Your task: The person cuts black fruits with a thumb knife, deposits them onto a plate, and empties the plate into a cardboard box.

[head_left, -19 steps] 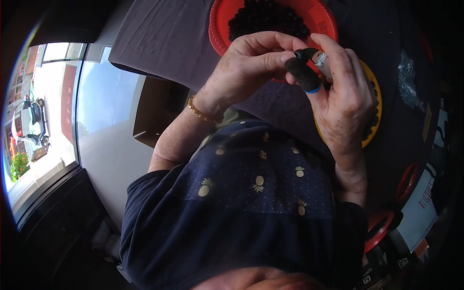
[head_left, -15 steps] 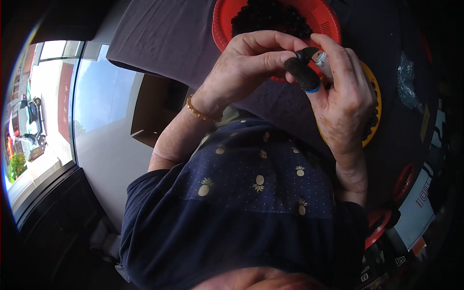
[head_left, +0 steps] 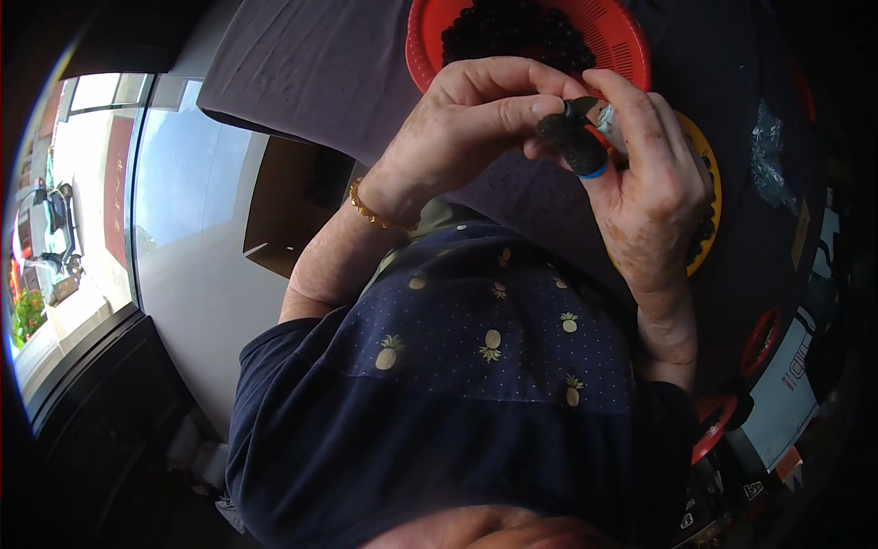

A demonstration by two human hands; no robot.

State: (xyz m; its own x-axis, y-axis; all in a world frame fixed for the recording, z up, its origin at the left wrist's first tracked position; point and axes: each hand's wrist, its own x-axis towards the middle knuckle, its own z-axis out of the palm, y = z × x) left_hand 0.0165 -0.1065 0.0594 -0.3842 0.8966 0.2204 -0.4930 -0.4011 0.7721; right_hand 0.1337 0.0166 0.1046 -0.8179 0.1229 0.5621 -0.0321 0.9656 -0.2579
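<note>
My left hand (head_left: 494, 105) is closed, thumb and forefinger pinching a small dark round piece (head_left: 576, 107) above the table. The closed right hand (head_left: 654, 169) meets it from the other side. Between its fingers is a small knife-like tool (head_left: 608, 119) with a pale wrapped end, mostly hidden by the fingers. A dark cover (head_left: 572, 142) with a blue band sits on the right thumb, against the pinched piece. Behind the hands stands a red colander (head_left: 422, 41) heaped with dark round pieces (head_left: 512, 37). The right hand partly hides a yellow basket (head_left: 702, 146) that also holds dark pieces.
A dark cloth (head_left: 302, 64) covers the table. Crumpled clear plastic (head_left: 771, 156) lies at the right. Red-rimmed items (head_left: 715, 425) and a white box (head_left: 779, 412) are at lower right. Below the table's left edge is an open cardboard box (head_left: 283, 210); farther left is a bright window (head_left: 101, 183).
The dark-covered right thumb has tilted slightly against the small piece, and the left fingers have shifted a little. Both hands keep their grip; the whole view has moved slightly.
</note>
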